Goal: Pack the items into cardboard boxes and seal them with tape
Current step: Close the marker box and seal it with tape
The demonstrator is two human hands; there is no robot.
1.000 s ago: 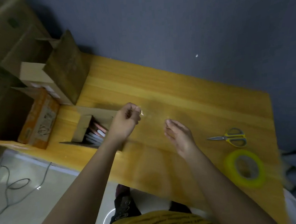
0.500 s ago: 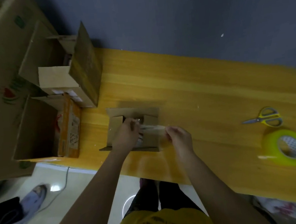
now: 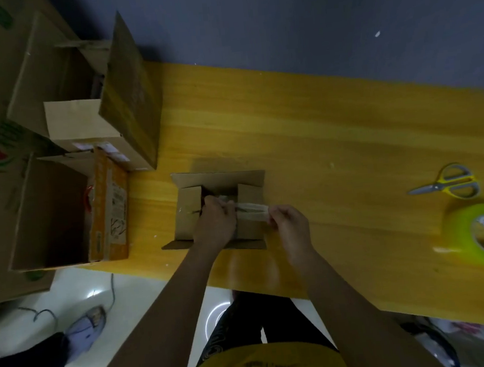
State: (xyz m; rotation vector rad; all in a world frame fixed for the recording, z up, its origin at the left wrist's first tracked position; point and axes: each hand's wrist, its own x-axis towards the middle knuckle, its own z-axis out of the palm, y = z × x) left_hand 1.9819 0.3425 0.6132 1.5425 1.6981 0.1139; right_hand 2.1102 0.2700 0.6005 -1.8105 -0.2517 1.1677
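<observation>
Small brown cardboard box (image 3: 189,215): side flaps folded, long flaps open, not sealed.
Left hand (image 3: 215,225) and right hand (image 3: 289,227) pinch a clear tape strip (image 3: 253,210) across it; pressing remains.

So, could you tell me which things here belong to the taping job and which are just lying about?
In use: small cardboard box, strip of tape, left hand, right hand, tape roll, scissors.

Lying about: large open boxes, orange carton, floor cable.

My yellow wooden table (image 3: 333,133) carries a small box (image 3: 220,182) mid-frame, boxes (image 3: 127,105) upper left, scissors (image 3: 445,186) and tape roll (image 3: 482,234) right.
</observation>
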